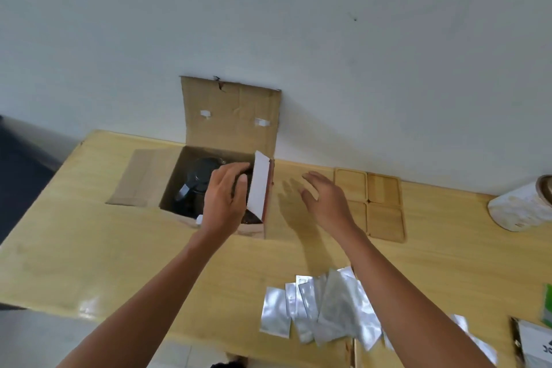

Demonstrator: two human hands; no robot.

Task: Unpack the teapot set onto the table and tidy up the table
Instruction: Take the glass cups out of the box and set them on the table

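Reaching into cardboard box (209,227), left hand (225,197) fingers curled beside black teapot (200,179), grasp unclear; right hand (324,199) spread, empty.

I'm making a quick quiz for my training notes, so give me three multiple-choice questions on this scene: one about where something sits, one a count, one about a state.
1. Where do the four square wooden coasters lie?
A. To the right of the brown cardboard box
B. Inside the box
C. Under the shiny silver foil sachets

2. How many wooden coasters show?
A. Two
B. Four
C. Six

3. What is the left hand doing?
A. Resting flat on the light wooden table
B. Holding a sachet
C. Reaching into the open box, beside the dark glass teapot

Answers: 1 A, they lie on the table right of the box. 2 B, a two-by-two block. 3 C, its fingers are past the box rim; the right hand hovers open.
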